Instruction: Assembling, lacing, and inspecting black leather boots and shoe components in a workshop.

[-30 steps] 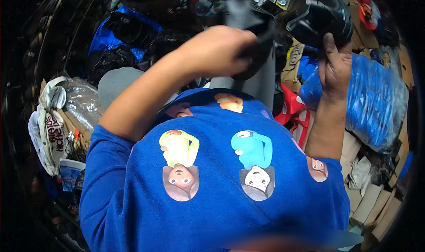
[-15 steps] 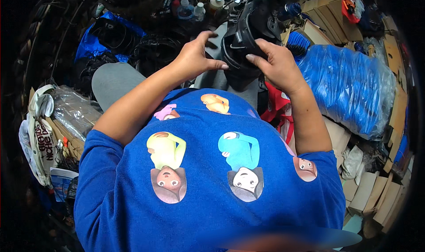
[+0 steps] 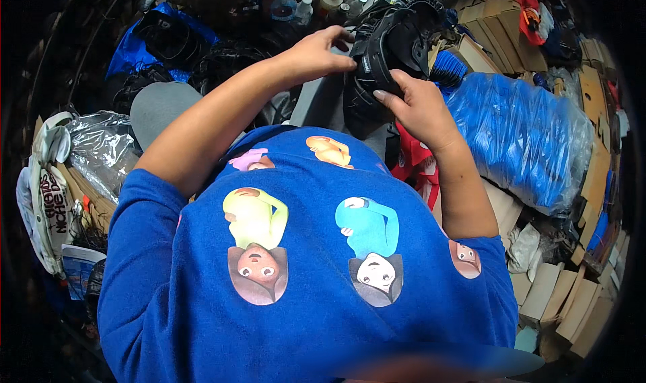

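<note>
Above my lap is a bundle of black, shiny, curved pieces [image 3: 380, 63], hollow inside, with a raised band and a small pale label; its exact kind is unclear. My right hand [image 3: 420, 107] grips its lower right rim between thumb and fingers. At its upper left edge, the thumb and bent fingers of my left hand [image 3: 323, 53] close on the bundle, the fingertips partly hidden. More black pieces with thin cords [image 3: 232, 70] lie to the left, some on a blue plastic bag [image 3: 202, 23].
Several bottles [image 3: 304, 10] stand at the far side. To the right lie a plastic-wrapped blue bundle [image 3: 515, 137], a red bag [image 3: 412, 154] and stacked cardboard boxes [image 3: 494, 30]. Clear plastic [image 3: 101, 147] and a white printed cloth bag [image 3: 47, 201] are on the left.
My left hand has moved up and right, from beside the black bundle onto its upper left edge. The bundle has turned and tilted slightly in my right hand.
</note>
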`<state>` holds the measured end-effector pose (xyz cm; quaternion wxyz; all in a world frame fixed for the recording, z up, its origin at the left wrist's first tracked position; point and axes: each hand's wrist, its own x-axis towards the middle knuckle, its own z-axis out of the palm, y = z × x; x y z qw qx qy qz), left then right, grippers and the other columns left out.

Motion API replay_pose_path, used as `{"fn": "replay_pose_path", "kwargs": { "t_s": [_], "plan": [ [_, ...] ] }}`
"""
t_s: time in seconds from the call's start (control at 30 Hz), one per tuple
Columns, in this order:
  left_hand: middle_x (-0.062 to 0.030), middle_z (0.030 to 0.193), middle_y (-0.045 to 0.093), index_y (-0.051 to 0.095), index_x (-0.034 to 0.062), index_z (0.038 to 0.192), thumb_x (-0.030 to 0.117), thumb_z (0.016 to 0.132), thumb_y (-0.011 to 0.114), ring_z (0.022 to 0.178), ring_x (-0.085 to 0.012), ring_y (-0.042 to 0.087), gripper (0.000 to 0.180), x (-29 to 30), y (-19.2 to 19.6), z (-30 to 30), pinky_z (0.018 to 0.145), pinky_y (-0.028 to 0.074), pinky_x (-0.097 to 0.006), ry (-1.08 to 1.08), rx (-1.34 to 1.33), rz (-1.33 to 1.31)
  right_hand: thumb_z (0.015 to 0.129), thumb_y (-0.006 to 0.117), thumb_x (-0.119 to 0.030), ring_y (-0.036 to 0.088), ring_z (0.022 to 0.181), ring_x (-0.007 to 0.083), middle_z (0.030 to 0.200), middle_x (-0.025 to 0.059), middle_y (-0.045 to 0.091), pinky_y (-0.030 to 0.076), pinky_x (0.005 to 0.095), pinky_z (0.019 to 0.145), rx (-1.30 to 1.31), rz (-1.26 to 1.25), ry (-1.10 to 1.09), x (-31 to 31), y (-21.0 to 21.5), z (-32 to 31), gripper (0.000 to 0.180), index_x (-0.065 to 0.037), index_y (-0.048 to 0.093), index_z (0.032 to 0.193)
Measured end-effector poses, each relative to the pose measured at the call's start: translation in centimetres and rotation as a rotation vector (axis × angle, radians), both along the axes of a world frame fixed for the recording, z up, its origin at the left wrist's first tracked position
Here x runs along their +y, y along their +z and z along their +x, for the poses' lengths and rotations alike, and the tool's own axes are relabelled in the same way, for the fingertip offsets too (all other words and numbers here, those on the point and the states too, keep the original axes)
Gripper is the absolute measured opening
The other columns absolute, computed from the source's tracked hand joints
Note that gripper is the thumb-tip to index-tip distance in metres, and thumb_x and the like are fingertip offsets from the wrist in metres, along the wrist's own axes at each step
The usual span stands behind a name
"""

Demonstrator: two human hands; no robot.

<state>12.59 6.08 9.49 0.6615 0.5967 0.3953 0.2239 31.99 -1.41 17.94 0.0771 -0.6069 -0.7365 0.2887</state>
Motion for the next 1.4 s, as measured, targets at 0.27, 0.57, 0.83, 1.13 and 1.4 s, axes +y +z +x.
{"fn": "replay_pose_path", "kwargs": {
  "t_s": [0.27, 0.57, 0.83, 1.13, 1.4],
  "plan": [
    [-0.0198, 0.110, 0.056, 0.049, 0.0053, 0.121, 0.027, 0.065, 0.069, 0.105, -0.0319, 0.053, 0.064, 3.6, 0.6, 3.4, 0.089, 0.043, -0.037, -0.054, 0.396, 0.662, 0.078, 0.063, -0.022, 0.058, 0.066, 0.0319, 0.070, 0.0184, 0.058, 0.044, 0.0365, 0.057, 0.064, 0.037, -0.007, -0.4, 0.0, 0.4, 0.023, -0.004, 0.056, 0.091],
    [-0.0204, 0.092, 0.060, 0.055, 0.0056, 0.110, 0.021, 0.072, 0.057, 0.090, -0.0347, 0.058, 0.041, 1.8, 0.7, 4.4, 0.081, 0.046, -0.041, 0.044, 0.342, 0.833, 0.084, 0.058, -0.007, 0.053, 0.081, 0.0064, 0.093, 0.0067, 0.065, 0.044, 0.0232, 0.073, 0.582, 0.123, -0.264, -0.2, 1.9, 1.9, 0.021, 0.003, 0.057, 0.101],
    [-0.0202, 0.091, 0.059, 0.054, 0.0052, 0.106, 0.021, 0.074, 0.061, 0.091, -0.0353, 0.057, 0.036, 2.0, 1.9, 5.4, 0.080, 0.046, -0.041, 0.026, 0.479, 0.702, 0.083, 0.061, -0.014, 0.061, 0.081, 0.0202, 0.091, 0.0118, 0.064, 0.045, 0.0282, 0.074, 0.516, 0.791, -0.239, 0.3, 0.7, 0.0, 0.025, -0.003, 0.056, 0.105],
    [-0.0186, 0.082, 0.063, 0.062, 0.0016, 0.085, 0.018, 0.072, 0.066, 0.081, -0.0317, 0.061, 0.021, 3.2, 1.2, 4.5, 0.073, 0.047, -0.036, 0.277, 0.263, 0.489, 0.082, 0.058, -0.026, 0.056, 0.079, 0.0396, 0.082, 0.0214, 0.058, 0.045, 0.0420, 0.068, 0.002, 0.020, 0.021, -0.9, -0.1, 2.0, 0.030, 0.000, 0.052, 0.096],
    [-0.0165, 0.082, 0.064, 0.062, 0.0020, 0.089, 0.014, 0.072, 0.066, 0.079, -0.0292, 0.062, 0.021, 3.1, 2.4, 5.2, 0.072, 0.047, -0.035, 0.202, 0.243, 0.587, 0.065, 0.074, -0.035, 0.058, 0.078, 0.0347, 0.080, 0.0191, 0.059, 0.045, 0.0402, 0.067, -0.363, -0.135, 0.350, 0.2, 1.2, 0.1, 0.043, 0.000, 0.054, 0.081]
  ]
}}
